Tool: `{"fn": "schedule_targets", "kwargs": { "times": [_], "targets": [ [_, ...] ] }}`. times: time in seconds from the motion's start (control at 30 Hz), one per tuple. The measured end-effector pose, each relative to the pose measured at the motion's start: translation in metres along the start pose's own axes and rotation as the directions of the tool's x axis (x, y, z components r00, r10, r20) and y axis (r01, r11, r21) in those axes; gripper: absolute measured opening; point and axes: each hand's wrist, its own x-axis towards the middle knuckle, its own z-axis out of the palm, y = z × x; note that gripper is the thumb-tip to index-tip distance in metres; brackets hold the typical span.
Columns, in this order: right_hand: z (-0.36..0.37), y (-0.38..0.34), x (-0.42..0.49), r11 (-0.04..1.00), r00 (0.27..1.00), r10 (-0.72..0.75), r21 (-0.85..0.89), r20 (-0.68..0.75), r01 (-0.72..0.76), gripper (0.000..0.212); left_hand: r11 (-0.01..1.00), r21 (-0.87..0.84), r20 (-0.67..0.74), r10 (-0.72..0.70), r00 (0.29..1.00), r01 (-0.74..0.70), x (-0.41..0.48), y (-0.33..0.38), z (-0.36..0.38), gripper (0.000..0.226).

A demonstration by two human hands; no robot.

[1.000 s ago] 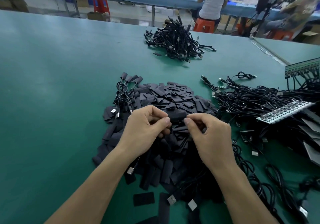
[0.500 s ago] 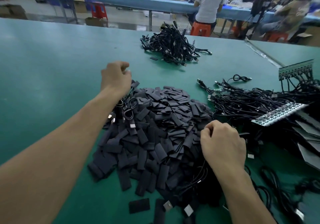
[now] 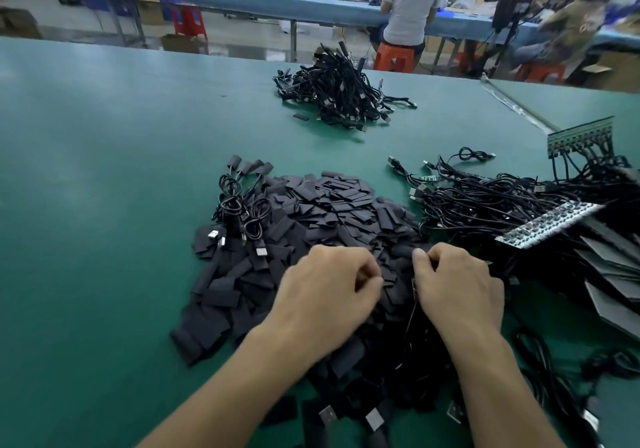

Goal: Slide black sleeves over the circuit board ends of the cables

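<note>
**Both hands curled over the sleeve pile**

The fingers of the right hand are curled in tight, thumb against forefinger. They pinch a thin black cable that runs down from the thumb side toward the wrist. The fingers of the left hand are also curled, with the thumb tucked against them. Whether they hold a sleeve or only touch the pile I cannot tell, since the knuckles hide it. The two hands sit just beside each other, apart by a narrow gap.

Both rest on the near part of the pile of black sleeves, which spreads across the middle of the green counter. At the pile's far left edge lies a small bunch of coiled cables with sleeves on their ends. To the right, touching the pile, is a tangle of bare cables, and a strip of circuit boards lies across it. Well beyond, toward the far edge, sits a separate heap of cables. Past the counter a person sits on an orange stool.
</note>
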Motion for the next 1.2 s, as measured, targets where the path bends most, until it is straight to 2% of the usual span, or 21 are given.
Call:
{"fn": "schedule_targets", "kwargs": {
  "times": [0.07, 0.13, 0.17, 0.27, 0.33, 0.4, 0.5, 0.7, 0.8, 0.93, 1.07, 1.13, 1.2],
  "targets": [
    [-0.001, -0.001, 0.0, 1.0, 0.999, 0.004, -0.002, 0.036, -0.004, 0.027, 0.991, 0.122, -0.167, -0.033, 0.985, 0.054, 0.006, -0.014, -0.01, 0.007],
    [-0.004, -0.001, -0.001, 1.0, 0.997, 0.002, -0.017, 0.071, 0.0, 0.024, 0.967, 0.187, -0.335, -0.102, 0.937, 0.172, 0.016, -0.034, -0.027, 0.004],
    [-0.006, 0.0, 0.0, 1.0, 0.995, 0.0, -0.019, 0.096, 0.001, 0.022, 0.95, 0.211, -0.372, -0.142, 0.918, 0.232, 0.021, -0.046, -0.034, 0.001],
    [-0.016, 0.007, 0.002, 0.999, 0.978, 0.005, 0.045, 0.211, -0.015, 0.015, 0.892, 0.246, -0.309, -0.298, 0.903, 0.379, 0.026, -0.075, -0.045, 0.015],
    [-0.021, 0.01, 0.004, 0.999, 0.952, -0.012, 0.043, 0.305, -0.001, 0.012, 0.892, 0.215, -0.294, -0.329, 0.897, 0.397, 0.025, -0.083, -0.044, 0.021],
    [-0.023, 0.011, 0.005, 0.999, 0.925, -0.018, -0.018, 0.38, 0.027, 0.013, 0.896, 0.212, -0.301, -0.32, 0.898, 0.39, 0.028, -0.084, -0.041, 0.024],
    [-0.023, 0.009, 0.005, 0.998, 0.911, -0.018, -0.05, 0.411, 0.043, 0.014, 0.893, 0.224, -0.315, -0.312, 0.896, 0.389, 0.038, -0.086, -0.044, 0.022],
    [-0.023, 0.013, 0.006, 0.996, 0.919, -0.083, 0.064, 0.386, 0.063, 0.017, 0.929, 0.134, -0.453, -0.253, 0.855, 0.346, 0.056, -0.095, -0.058, 0.014],
    [-0.023, 0.014, 0.006, 0.993, 0.933, -0.087, 0.109, 0.351, 0.051, 0.018, 0.925, 0.124, -0.467, -0.265, 0.843, 0.359, 0.058, -0.098, -0.057, 0.016],
    [-0.022, 0.015, 0.006, 0.979, 0.96, -0.074, 0.204, 0.269, 0.019, 0.024, 0.88, 0.279, -0.442, -0.238, 0.865, 0.385, 0.05, -0.091, -0.046, 0.023],
    [-0.021, 0.014, 0.005, 0.972, 0.979, -0.087, 0.233, 0.183, 0.042, 0.03, 0.94, 0.289, -0.418, -0.046, 0.907, 0.181, 0.042, -0.062, -0.033, 0.01],
    [-0.022, 0.014, 0.005, 0.97, 0.985, -0.092, 0.237, 0.147, 0.055, 0.034, 0.983, 0.171, -0.344, -0.002, 0.939, 0.065, 0.039, -0.04, -0.026, 0.004],
    [-0.022, 0.013, 0.006, 0.97, 0.985, -0.09, 0.237, 0.144, 0.054, 0.037, 1.0, 0.003, -0.252, -0.008, 0.968, 0.009, 0.034, -0.023, -0.017, 0.002]
  ]
}}
